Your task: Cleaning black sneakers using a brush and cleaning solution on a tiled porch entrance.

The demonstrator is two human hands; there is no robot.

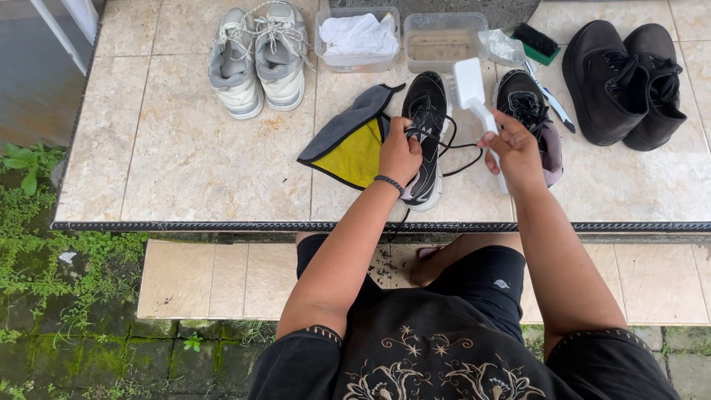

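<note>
Tiled outdoor ledge (185,163), seen from above a seated person. Nearest, the left hand (398,154) grips the laces of a black sneaker (425,133) lying at mid-ledge; the right hand (515,152) is closed around a white brush (475,100) raised over it. Beside them lie a grey-and-yellow cloth (348,137) and a second black sneaker (527,111). Farther back: white sneakers (258,58), two plastic tubs (400,38), black shoes (622,78).

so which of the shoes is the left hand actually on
The black sneaker with the white sole, under the left hand, beside the yellow-and-grey cloth; the other shoes lie untouched.
</note>
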